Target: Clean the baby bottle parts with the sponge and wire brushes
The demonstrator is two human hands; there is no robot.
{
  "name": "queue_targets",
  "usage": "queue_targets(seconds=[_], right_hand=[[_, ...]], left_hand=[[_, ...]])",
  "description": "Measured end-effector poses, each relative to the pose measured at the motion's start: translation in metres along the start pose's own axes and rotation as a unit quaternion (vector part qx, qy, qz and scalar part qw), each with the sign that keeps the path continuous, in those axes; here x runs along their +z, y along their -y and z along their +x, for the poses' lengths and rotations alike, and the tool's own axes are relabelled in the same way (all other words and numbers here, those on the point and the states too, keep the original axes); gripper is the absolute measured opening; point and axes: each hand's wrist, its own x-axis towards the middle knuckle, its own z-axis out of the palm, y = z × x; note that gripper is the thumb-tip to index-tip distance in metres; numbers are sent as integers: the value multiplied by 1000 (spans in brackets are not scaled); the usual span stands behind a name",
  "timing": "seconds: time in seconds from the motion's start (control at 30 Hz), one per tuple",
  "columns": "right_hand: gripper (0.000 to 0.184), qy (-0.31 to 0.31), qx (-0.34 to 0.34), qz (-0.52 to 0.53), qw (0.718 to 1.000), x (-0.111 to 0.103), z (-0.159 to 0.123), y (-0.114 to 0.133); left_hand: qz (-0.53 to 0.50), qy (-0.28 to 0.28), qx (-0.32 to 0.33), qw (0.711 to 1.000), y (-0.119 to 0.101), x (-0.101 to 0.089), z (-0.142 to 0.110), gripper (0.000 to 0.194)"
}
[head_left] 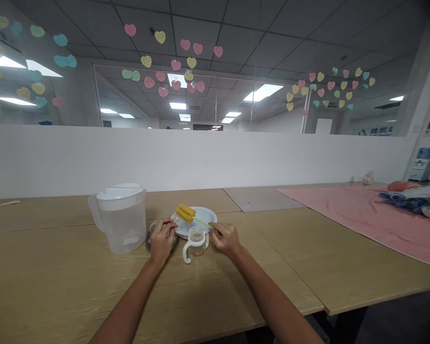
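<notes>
My right hand [226, 239] is closed on the thin green handle of a bottle brush [203, 222]. Its yellow sponge head [185, 213] is over the white basin [208, 213], slanting up to the left. Fingers pinched, my left hand [162, 239] is at the basin's left rim, close to the sponge; a small clear thing seems to be at its fingertips, too unclear to name. Between my hands a clear baby bottle [197, 251] with white side handles stands upright and uncapped on the table. Beneath my left hand lies a dark round dish [148, 242], partly covered.
To the left stands a translucent lidded pitcher [125, 224] on the wooden table [75, 291]. A pink cloth [344, 210] covers the right part, with folded clothes [415, 198] on it. A low white wall [200, 157] with glass above runs behind the table.
</notes>
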Motion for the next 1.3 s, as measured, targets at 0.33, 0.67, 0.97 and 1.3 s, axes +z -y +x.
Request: queue_targets(seconds=[0.33, 0.67, 0.97, 1.3], right_hand=[[24, -5, -14, -2, 1000, 0, -1, -2], [22, -30, -34, 16, 999, -2, 0, 3], [23, -16, 3, -13, 1000, 2, -2, -4], [24, -42, 24, 2, 999, -3, 1, 1]], left_hand=[[-20, -7, -67, 998, -6, -3, 6, 13], [-35, 4, -146, 989, -2, -1, 2, 21], [-31, -22, -111, 993, 1, 1, 0, 19], [2, -47, -143, 989, 3, -9, 7, 19]])
